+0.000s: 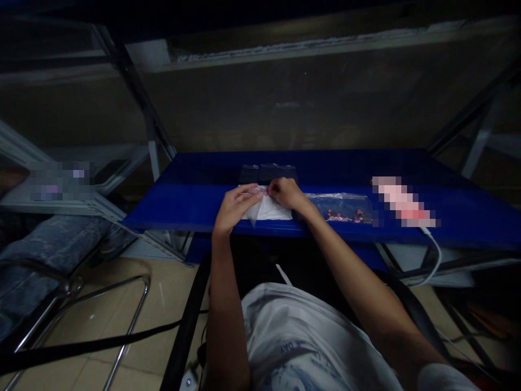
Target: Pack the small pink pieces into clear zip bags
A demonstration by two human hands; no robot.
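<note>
My left hand [235,207] is closed on a small clear plastic bag [254,216], pinching it between thumb and fingers. My right hand [288,193] meets it from the right, with its fingertips pinched around a tiny pink piece [266,191] at the bag; its exact kind is too small to tell. Beneath both hands lies a white cloth or tissue [279,210] on the blue table [195,190]. To the right of my right hand, a flat clear bag [345,202] holds several small pink-red pieces.
Behind my hands lie flat clear bags [278,172]. A blurred-out pink object [401,201] with a white cable [437,255] sits on the right. On the left, another person's hand [12,179] rests by a neighbouring table, near a metal-framed chair [138,304].
</note>
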